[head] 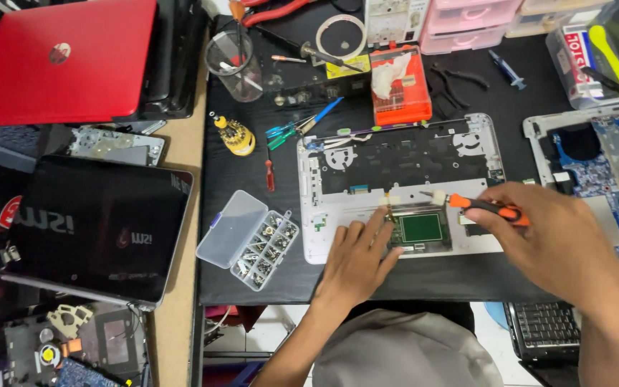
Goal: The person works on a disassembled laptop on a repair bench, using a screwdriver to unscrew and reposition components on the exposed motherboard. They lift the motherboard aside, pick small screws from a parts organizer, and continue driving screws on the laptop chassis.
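The white laptop palmrest (309,215) lies upside down near the front edge of the bench (424,279). The left hand (356,258) presses on it with fingers spread flat, beside the green touchpad board (421,228). The right hand (560,240) has its fingers pinching an orange-handled screwdriver (485,208), its tip at the board's upper edge. It seems a screw is being worked; the next move calls for a steady, vertical tip. A clear screw box (248,240) stands toward the left edge, a red laptop (62,61) at the far left corner.
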